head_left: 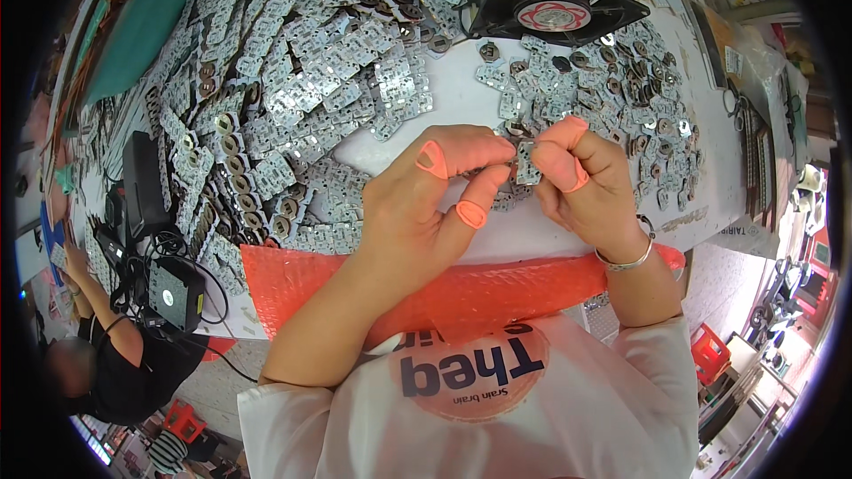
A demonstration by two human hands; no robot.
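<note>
Both of my hands meet above the white table (461, 71), with orange finger cots on several fingers. Between their fingertips shows a small silvery board (527, 162), flat and roughly square with tiny holes. My right hand (590, 182) pinches it between thumb and fingers. My left hand (417, 191) is closed, its fingertips right beside the board. A dark sliver shows between its thumb and fingers, too hidden to name. Loose small boards (639, 89) with round brown discs lie spread beyond my right hand. Strips of joined boards (319, 80) are heaped beyond my left.
A black fan (555, 0) stands at the table's far side. Red bubble wrap (444, 297) lies along the near edge, under my forearms. To the left are black power adapters (173, 288) with tangled cables and a green tray (146, 22). Another person (133, 346) sits at left.
</note>
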